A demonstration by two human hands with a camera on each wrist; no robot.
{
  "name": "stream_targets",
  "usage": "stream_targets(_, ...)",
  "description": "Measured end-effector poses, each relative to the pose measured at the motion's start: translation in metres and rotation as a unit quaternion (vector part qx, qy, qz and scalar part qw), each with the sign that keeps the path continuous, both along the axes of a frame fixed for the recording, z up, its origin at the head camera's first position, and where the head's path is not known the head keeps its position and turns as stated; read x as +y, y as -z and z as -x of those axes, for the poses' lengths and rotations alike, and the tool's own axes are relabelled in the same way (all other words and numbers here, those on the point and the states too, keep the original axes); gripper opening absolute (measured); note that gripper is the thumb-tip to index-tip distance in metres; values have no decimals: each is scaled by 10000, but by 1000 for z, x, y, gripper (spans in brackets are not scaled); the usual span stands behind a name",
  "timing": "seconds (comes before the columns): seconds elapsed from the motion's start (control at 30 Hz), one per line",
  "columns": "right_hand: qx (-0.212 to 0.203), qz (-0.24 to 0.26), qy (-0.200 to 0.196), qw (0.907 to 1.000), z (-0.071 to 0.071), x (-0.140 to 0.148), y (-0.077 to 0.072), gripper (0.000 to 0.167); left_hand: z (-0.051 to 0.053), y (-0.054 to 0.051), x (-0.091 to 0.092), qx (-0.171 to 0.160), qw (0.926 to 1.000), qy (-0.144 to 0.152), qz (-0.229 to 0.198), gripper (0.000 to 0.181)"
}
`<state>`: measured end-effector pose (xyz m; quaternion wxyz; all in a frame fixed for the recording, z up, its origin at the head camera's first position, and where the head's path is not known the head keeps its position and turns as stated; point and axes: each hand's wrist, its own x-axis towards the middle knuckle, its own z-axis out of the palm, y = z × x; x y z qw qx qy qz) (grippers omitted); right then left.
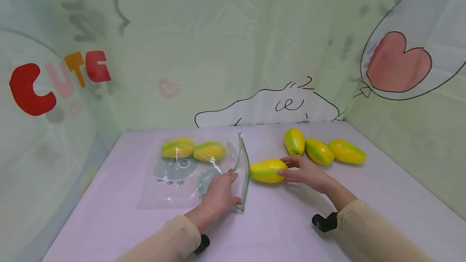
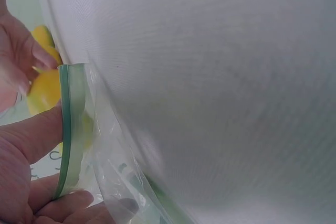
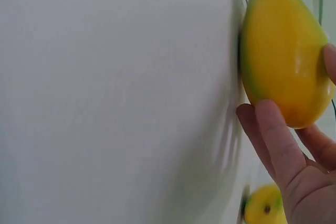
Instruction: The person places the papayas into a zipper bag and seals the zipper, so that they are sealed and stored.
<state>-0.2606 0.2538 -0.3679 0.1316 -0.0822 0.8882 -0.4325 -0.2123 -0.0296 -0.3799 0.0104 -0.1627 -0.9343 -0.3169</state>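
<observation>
A clear zip bag [image 1: 167, 199] with a green-edged mouth lies flat at the left of the table. Two yellow-green papayas [image 1: 178, 148] are inside it, near its far side. My left hand [image 1: 218, 193] is at the mouth, thumb and fingers spread apart against the bag's green strip [image 2: 66, 129]; some fingertips show through the plastic in the left wrist view. Just right of the mouth, my right hand [image 1: 303, 173] grips the blunt end of another papaya [image 1: 267, 171] between thumb and fingers. Its narrow end points at the opening.
Three more papayas, a left one [image 1: 294, 141], a middle one [image 1: 319, 151] and a right one [image 1: 347, 151], lie at the back right of the pale table [image 1: 284, 229]. A printed curtain [image 1: 225, 51] surrounds the table's back and sides.
</observation>
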Motion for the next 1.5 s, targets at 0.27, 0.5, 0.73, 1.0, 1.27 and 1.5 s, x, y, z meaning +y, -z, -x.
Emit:
stream_targets(0.27,207,-69,127,9997,9,-39,5,65,-2,-2,2,100,9999,-36,44,74)
stream_targets(0.5,444,-111,7,9990,15,-62,6,59,-5,-2,3,238,9995,-14,183,73)
stream_targets(0.73,516,-212,-264,9981,25,-76,5,54,-7,-4,4,460,9983,10,353,71)
stream_targets(1.0,521,-174,-823,9951,34,-92,3,50,-7,-4,6,527,9978,-101,399,69)
stream_targets(1.27,806,-190,-1212,9892,38,-103,6,46,-9,-8,6,735,9968,-100,313,70)
stream_targets(1.5,999,-51,-1401,9851,41,-119,9,26,-9,-10,6,967,9946,-111,357,71)
